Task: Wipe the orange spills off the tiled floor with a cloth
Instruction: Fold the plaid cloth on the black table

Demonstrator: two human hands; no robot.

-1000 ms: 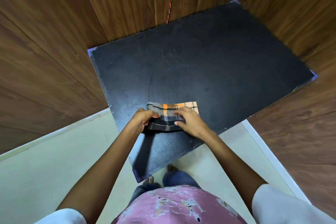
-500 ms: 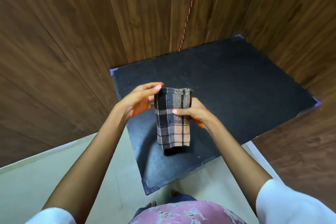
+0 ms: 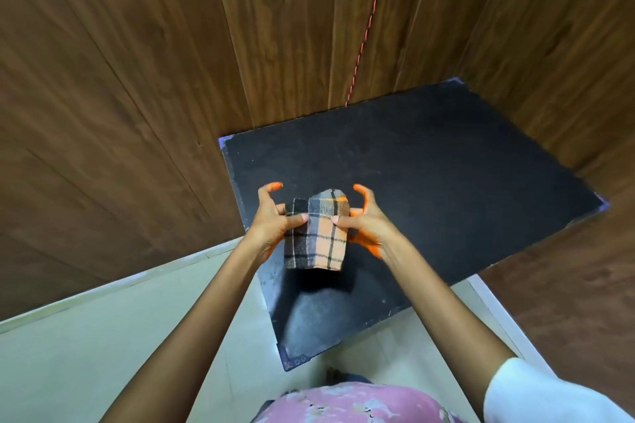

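- One plaid cloth [image 3: 315, 232], folded into a thick pad, is held up in the air over the near-left part of the black table [image 3: 446, 182]; it does not touch the top.
- The left hand [image 3: 273, 220] pinches the cloth's left edge between thumb and fingers, with the forefinger lifted free and curled.
- The right hand [image 3: 366, 220] pinches the right edge the same way, its forefinger also raised.
- Both hands carry orange stains on fingertips and palms.
- No orange spill shows on the pale tiled floor [image 3: 86, 354] from here, so I judge the cloth is only being readied.
- To do this well, I'd keep the fold tight and flat, turn a clean face outward, then bring it down to the floor.
- Counted: one cloth, one table, two hands, one red cord [image 3: 366, 27] on the wooden wall [image 3: 137, 79].
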